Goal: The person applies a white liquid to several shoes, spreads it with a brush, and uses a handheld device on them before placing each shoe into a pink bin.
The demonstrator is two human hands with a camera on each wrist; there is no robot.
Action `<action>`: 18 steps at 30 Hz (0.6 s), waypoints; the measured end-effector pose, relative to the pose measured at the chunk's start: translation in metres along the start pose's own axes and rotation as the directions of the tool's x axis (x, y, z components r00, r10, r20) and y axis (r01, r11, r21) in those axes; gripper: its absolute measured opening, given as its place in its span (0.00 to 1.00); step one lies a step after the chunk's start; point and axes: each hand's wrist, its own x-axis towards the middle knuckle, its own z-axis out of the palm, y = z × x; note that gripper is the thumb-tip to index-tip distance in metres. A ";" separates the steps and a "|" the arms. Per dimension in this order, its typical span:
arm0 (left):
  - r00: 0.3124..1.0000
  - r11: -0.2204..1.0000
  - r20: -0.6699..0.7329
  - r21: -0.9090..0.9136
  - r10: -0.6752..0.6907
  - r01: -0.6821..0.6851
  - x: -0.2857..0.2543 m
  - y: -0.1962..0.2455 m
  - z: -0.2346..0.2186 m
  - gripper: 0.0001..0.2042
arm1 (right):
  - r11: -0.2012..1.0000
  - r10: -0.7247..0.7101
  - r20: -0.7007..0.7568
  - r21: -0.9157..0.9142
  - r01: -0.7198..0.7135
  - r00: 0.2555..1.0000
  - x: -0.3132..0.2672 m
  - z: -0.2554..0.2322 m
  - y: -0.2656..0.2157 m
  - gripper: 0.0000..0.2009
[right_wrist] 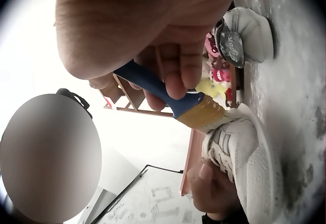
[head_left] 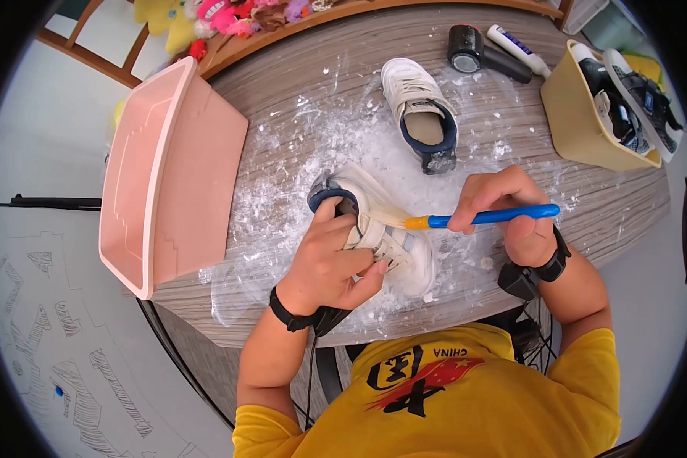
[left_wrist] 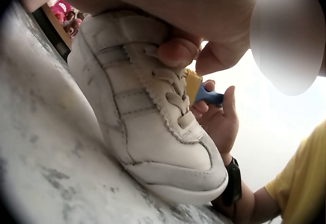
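White shoe (head_left: 409,263) sits at the white-smeared surface (head_left: 603,206), though contact is hard to tell. The left hand (head_left: 330,259) holds it by the collar; the right hand's grip (head_left: 511,191) pinches a brush (head_left: 441,221). The shoe should prove light, soft-uppered, stiffer-soled, perhaps slippery if wet; collar or heel seems the surest hold. Fingers cover much of the tongue; the underside stays hidden.
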 end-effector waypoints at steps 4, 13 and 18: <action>1.000 1.000 0.007 -0.016 -0.008 0.008 -0.001 -0.001 0.001 0.09 | 0.998 0.060 -0.080 -0.002 -0.060 0.995 -0.005 -0.009 -0.007 0.26; 1.000 1.000 0.027 -0.014 0.010 -0.010 -0.001 -0.001 -0.001 0.11 | 0.979 0.130 -0.133 0.177 -0.106 0.983 0.001 0.004 0.005 0.23; 1.000 1.000 0.012 0.017 0.001 -0.001 -0.003 -0.002 -0.002 0.09 | 0.969 0.164 -0.103 0.202 -0.140 0.981 0.004 -0.001 0.010 0.17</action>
